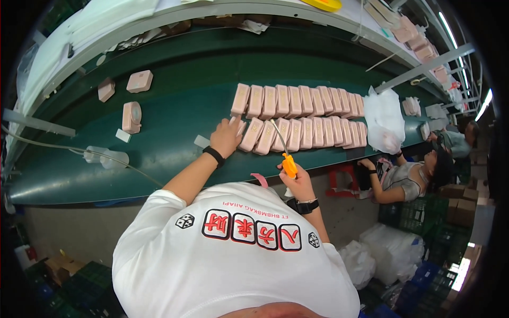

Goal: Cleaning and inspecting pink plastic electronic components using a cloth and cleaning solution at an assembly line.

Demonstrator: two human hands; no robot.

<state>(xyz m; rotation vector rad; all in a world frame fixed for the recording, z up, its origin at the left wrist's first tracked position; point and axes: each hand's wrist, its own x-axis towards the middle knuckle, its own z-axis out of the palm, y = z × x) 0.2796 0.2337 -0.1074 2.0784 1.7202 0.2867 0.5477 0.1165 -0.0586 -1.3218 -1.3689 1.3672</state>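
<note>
Two rows of pink rounded cases (282,100) stand on edge, side by side, on the green conveyor belt (180,114). At the left end of the near row, my left hand (227,139) has its fingers curled over a pink case (241,127), partly hiding it. My right hand (298,183) is closed around the handle of an orange air blow gun (289,165), close to the belt's near edge. Its long, thin, bent metal nozzle reaches over the near row, with the tip close to the gap between the rows.
Farther left lie loose pink cases (140,81) and clear plastic cups (114,159). White bags (384,119) lie beyond the rows' right end. At the right, a co-worker (408,180) sits by the belt. A metal frame with a shelf (175,16) runs along the far side.
</note>
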